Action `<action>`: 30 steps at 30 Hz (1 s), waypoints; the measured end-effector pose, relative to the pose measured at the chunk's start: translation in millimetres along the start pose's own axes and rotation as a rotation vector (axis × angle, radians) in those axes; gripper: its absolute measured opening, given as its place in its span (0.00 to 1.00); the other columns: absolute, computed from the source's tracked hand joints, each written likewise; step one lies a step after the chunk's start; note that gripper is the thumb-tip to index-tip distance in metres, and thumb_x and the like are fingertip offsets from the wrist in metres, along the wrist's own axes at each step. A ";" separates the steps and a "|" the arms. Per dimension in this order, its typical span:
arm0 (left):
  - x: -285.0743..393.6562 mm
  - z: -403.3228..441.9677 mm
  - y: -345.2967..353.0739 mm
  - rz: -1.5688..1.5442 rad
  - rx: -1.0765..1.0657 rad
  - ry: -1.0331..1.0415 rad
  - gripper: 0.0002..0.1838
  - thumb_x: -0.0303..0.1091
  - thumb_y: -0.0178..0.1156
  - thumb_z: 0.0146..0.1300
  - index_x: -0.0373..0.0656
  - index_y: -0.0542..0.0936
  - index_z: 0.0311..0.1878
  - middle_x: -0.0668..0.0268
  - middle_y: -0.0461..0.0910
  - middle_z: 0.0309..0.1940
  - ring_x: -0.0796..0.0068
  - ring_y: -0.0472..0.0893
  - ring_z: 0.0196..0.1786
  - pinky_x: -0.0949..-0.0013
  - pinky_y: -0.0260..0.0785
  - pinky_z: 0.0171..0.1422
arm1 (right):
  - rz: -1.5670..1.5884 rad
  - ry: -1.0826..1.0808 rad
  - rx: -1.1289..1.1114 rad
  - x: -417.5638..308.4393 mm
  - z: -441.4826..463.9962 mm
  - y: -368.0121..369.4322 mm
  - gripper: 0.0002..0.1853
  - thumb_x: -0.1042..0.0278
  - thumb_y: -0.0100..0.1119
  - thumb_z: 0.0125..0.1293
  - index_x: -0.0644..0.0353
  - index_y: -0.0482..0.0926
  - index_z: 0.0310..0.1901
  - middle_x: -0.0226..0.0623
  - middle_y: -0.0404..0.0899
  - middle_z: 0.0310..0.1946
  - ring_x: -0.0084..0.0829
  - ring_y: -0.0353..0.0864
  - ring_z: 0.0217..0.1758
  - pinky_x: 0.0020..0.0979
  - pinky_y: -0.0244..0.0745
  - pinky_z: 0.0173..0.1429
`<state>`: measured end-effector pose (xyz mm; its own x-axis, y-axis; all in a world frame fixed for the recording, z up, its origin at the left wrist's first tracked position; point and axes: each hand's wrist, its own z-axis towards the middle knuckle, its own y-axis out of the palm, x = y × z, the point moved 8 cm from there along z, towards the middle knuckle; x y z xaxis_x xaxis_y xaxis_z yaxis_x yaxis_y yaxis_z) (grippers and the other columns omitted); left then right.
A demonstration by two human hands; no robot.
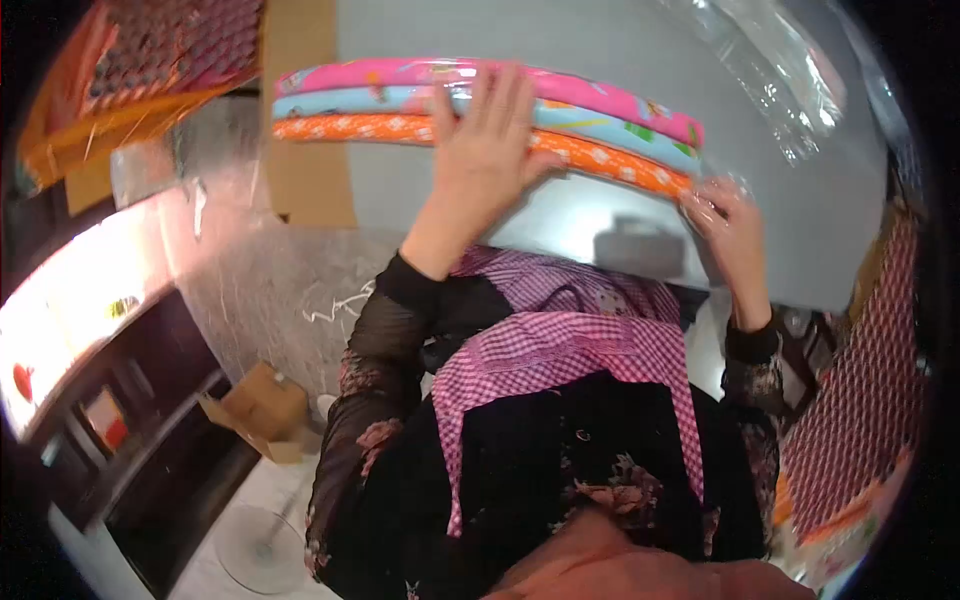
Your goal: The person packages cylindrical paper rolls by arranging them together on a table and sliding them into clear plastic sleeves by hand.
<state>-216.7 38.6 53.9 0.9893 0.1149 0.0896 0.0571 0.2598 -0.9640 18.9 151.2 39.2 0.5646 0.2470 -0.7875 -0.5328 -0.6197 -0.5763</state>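
Three long patterned rolls lie side by side across the grey table [800,225]: a pink roll [595,95] at the back, a light blue roll [615,130] in the middle and an orange roll with white flowers [350,128] in front. Whether they are fabric or paper I cannot tell. My left hand [485,145] rests flat across all three, its fingers stretched out. At the right end of the rolls, the fingers of my right hand [735,230] are bent together at shiny clear plastic film [733,185], beside the orange roll's tip.
More clear plastic [775,75] lies at the back right. Brown cardboard [305,185] sits under the rolls' left end. Stacks of netted rolls stand at the left [175,50] and right [850,400]. An open carton [260,410] and a fan [258,550] are on the floor.
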 end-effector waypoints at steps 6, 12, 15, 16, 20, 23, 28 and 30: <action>5.4 -2.7 -6.8 -0.136 0.068 0.029 0.43 0.56 0.64 0.53 0.34 0.68 0.65 0.51 0.68 0.66 0.51 0.65 0.70 0.33 0.38 0.75 | 0.211 0.285 -0.022 33.2 -2.6 7.6 0.10 0.67 0.63 0.64 0.67 0.82 0.35 0.23 0.75 0.27 0.16 0.69 0.31 0.22 0.64 0.36; 5.2 -7.1 -7.0 -0.131 0.074 0.037 0.42 0.57 0.63 0.53 0.35 0.69 0.64 0.53 0.68 0.65 0.52 0.64 0.70 0.33 0.37 0.76 | 0.235 0.352 -0.016 43.6 0.4 10.8 0.10 0.64 0.64 0.63 0.60 0.81 0.29 0.19 0.69 0.20 0.13 0.62 0.22 0.20 0.53 0.26; 4.8 -9.0 -5.1 -0.139 0.093 0.050 0.42 0.57 0.63 0.52 0.35 0.70 0.64 0.53 0.69 0.65 0.53 0.65 0.70 0.33 0.37 0.76 | 0.336 0.385 -0.045 43.2 1.5 14.7 0.12 0.62 0.64 0.62 0.58 0.78 0.25 0.18 0.66 0.17 0.13 0.60 0.18 0.21 0.50 0.22; 5.7 -9.9 -5.8 -0.146 0.108 0.061 0.42 0.57 0.64 0.52 0.35 0.70 0.64 0.53 0.69 0.65 0.53 0.65 0.70 0.33 0.37 0.76 | 0.345 0.403 -0.043 44.5 1.9 15.1 0.12 0.61 0.64 0.61 0.57 0.77 0.24 0.18 0.66 0.17 0.13 0.60 0.18 0.20 0.50 0.22; 6.0 -8.7 -6.3 -0.158 0.078 0.053 0.43 0.57 0.64 0.51 0.35 0.70 0.64 0.53 0.69 0.65 0.53 0.65 0.70 0.32 0.37 0.76 | 0.356 0.430 -0.045 49.5 4.6 14.5 0.12 0.61 0.64 0.60 0.56 0.76 0.24 0.19 0.67 0.16 0.13 0.61 0.17 0.20 0.51 0.21; 5.9 -9.6 -4.4 -0.135 0.081 0.075 0.43 0.58 0.64 0.51 0.35 0.70 0.64 0.52 0.69 0.65 0.54 0.64 0.71 0.33 0.37 0.76 | 0.335 0.464 -0.058 46.7 5.6 15.0 0.12 0.62 0.64 0.60 0.57 0.77 0.24 0.20 0.68 0.17 0.13 0.62 0.18 0.21 0.51 0.21; 4.9 -6.9 7.7 -0.114 -0.010 0.057 0.43 0.59 0.63 0.53 0.38 0.69 0.66 0.57 0.67 0.68 0.55 0.62 0.73 0.32 0.36 0.75 | 0.286 0.381 -0.069 18.9 7.3 13.1 0.11 0.63 0.62 0.63 0.62 0.82 0.28 0.24 0.72 0.20 0.15 0.66 0.21 0.22 0.56 0.24; 4.8 -6.5 9.3 -0.082 -0.029 0.053 0.43 0.60 0.62 0.54 0.38 0.69 0.66 0.58 0.66 0.69 0.55 0.61 0.73 0.32 0.36 0.75 | 0.199 0.284 -0.047 23.1 7.9 9.2 0.11 0.64 0.62 0.63 0.63 0.82 0.30 0.24 0.73 0.21 0.16 0.67 0.23 0.22 0.60 0.27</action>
<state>-210.5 35.3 43.7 0.9868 0.0436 0.1557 0.1411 0.2386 -0.9608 22.1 157.1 14.0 0.6092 -0.0955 -0.7872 -0.6242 -0.6700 -0.4018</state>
